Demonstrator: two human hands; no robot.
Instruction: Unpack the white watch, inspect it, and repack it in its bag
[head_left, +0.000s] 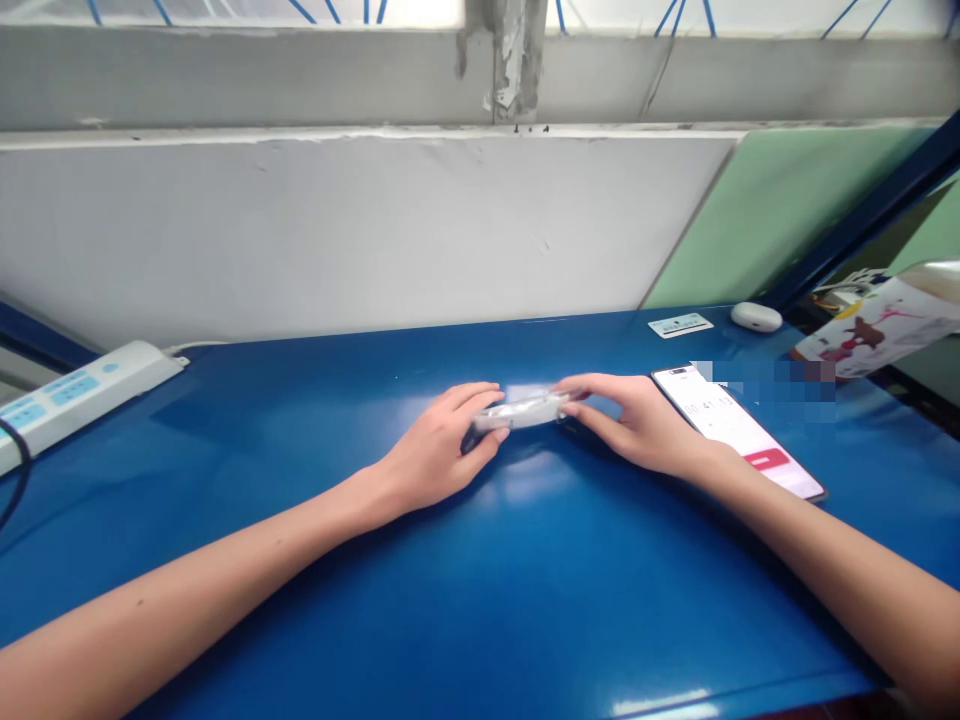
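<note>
A small flat clear plastic packet point(523, 409) with something white inside lies low over the blue table point(525, 600), near its middle. My left hand point(442, 450) grips the packet's left end between thumb and fingers. My right hand point(637, 425) pinches the right end, fingers curled over it. Both forearms rest low over the tabletop. I cannot make out what the packet holds.
A phone point(739, 430) with a lit white screen lies just right of my right hand. Behind it are a small card point(680, 325) and a white earbud case point(756, 316). A white power strip point(75, 392) sits at the left edge. A printed box point(877, 330) stands at the far right.
</note>
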